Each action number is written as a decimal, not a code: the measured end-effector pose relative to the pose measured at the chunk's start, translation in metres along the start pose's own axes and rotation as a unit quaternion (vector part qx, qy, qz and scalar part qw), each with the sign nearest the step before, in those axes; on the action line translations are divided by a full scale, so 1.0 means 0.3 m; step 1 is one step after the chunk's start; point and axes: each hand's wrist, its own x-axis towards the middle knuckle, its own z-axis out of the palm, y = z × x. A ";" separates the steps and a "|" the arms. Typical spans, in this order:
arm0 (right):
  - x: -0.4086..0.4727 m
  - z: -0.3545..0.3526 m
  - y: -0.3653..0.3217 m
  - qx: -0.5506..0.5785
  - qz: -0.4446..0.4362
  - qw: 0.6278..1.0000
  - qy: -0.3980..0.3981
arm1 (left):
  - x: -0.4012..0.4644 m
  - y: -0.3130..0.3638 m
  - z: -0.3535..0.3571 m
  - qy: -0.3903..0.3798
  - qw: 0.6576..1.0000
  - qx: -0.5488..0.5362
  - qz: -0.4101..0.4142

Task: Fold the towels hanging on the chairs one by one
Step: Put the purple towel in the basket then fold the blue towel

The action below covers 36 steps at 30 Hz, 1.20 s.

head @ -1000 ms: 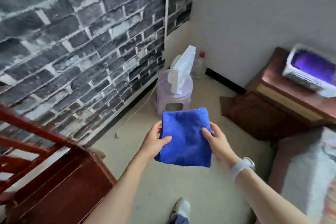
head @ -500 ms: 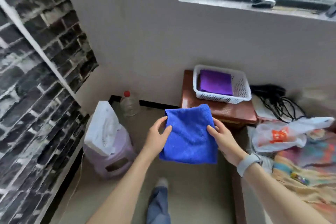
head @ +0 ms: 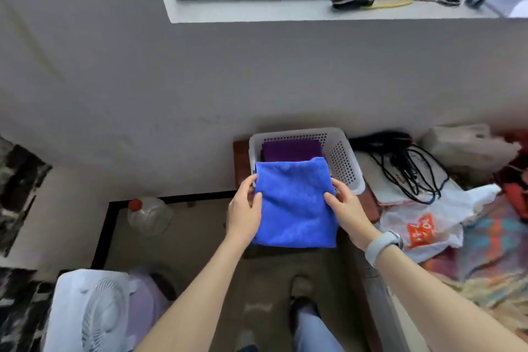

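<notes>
Folded blue microfibre towel (head: 295,204) held at frame centre, gripped by left hand (head: 245,213) and right hand (head: 344,210).

White perforated plastic basket (head: 341,156) is partly hidden behind it; folded purple towel (head: 291,149) inside is mostly covered.

The view swings from the brick wall and chair to the wall under the window. The folded blue towel (head: 295,203), pinched at its sides by the left hand (head: 243,213) and right hand (head: 347,213), now overlaps the near rim of the white basket (head: 341,156) with the purple towel (head: 291,149), which 1 second ago sat far right.
</notes>
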 end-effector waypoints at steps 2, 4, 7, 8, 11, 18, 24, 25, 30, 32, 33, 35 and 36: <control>0.121 -0.025 -0.006 -0.009 -0.003 1.000 0.005 | 0.101 0.015 0.066 0.013 1.000 -0.003 -0.018; 0.247 -0.047 -0.003 -0.030 -0.011 0.999 0.016 | 0.193 0.031 0.129 0.028 0.999 -0.011 -0.038; 0.425 -0.075 0.007 -0.054 -0.019 0.998 0.008 | 0.313 0.048 0.219 0.072 0.994 -0.039 -0.073; 0.472 -0.083 0.014 -0.058 -0.020 0.998 0.001 | 0.348 0.046 0.248 0.087 0.991 -0.051 -0.085; 0.605 -0.098 0.052 -0.075 -0.017 0.997 -0.009 | 0.451 0.027 0.319 0.110 0.985 -0.048 -0.124; 0.715 -0.077 0.104 -0.472 -0.217 0.853 0.046 | 0.514 -0.005 0.415 0.147 0.947 0.285 0.021; 0.830 -0.015 0.197 -0.605 -0.249 0.756 -0.038 | 0.651 -0.051 0.490 -0.023 0.884 0.451 0.119; 0.837 -0.017 0.218 -0.611 -0.241 0.752 -0.052 | 0.659 -0.071 0.492 -0.037 0.875 0.470 0.109; 0.839 -0.038 0.313 -0.599 -0.272 0.749 -0.084 | 0.622 -0.200 0.484 -0.027 0.872 0.473 0.124; 0.846 -0.036 0.327 -0.590 -0.268 0.757 -0.088 | 0.624 -0.219 0.490 -0.027 0.876 0.466 0.119; 0.848 -0.033 0.331 -0.587 -0.264 0.760 -0.090 | 0.628 -0.223 0.493 -0.030 0.877 0.467 0.112; 0.848 -0.030 0.336 -0.586 -0.255 0.764 -0.092 | 0.634 -0.228 0.494 -0.031 0.876 0.470 0.105; 0.849 -0.029 0.335 -0.586 -0.252 0.765 -0.093 | 0.637 -0.228 0.494 -0.030 0.874 0.473 0.106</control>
